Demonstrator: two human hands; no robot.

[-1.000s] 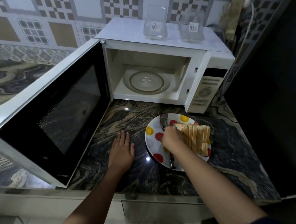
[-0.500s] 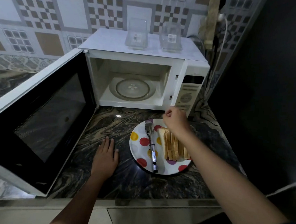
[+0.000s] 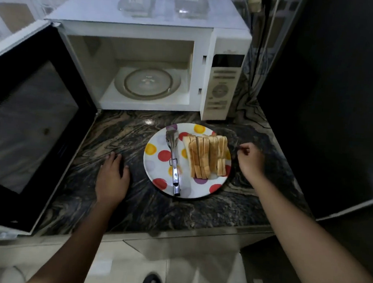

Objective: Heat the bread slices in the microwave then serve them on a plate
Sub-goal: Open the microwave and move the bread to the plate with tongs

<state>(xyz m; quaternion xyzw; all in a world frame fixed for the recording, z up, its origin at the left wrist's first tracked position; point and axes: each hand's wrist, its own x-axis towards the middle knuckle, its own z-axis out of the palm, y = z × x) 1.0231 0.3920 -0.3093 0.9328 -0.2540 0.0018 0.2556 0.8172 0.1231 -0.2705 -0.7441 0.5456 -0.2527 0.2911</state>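
A white microwave (image 3: 230,40) stands at the back of the counter with its door (image 3: 27,125) swung wide open to the left. Its glass turntable (image 3: 148,84) is bare. In front of it a polka-dot plate (image 3: 157,159) holds several bread slices (image 3: 206,157) leaning together and metal tongs (image 3: 173,160). My left hand (image 3: 112,178) rests flat on the marble counter, left of the plate. My right hand (image 3: 251,160) hovers just right of the plate with loosely curled fingers, holding nothing.
Two clear glass containers (image 3: 135,0) sit on top of the microwave. A dark tall appliance (image 3: 338,96) walls off the right side. Cables (image 3: 261,36) hang behind the microwave. The open door takes up the counter's left part.
My right hand has left the bread and drawn back from above the plate to its right side. The view has moved closer. The left hand stays on the counter.
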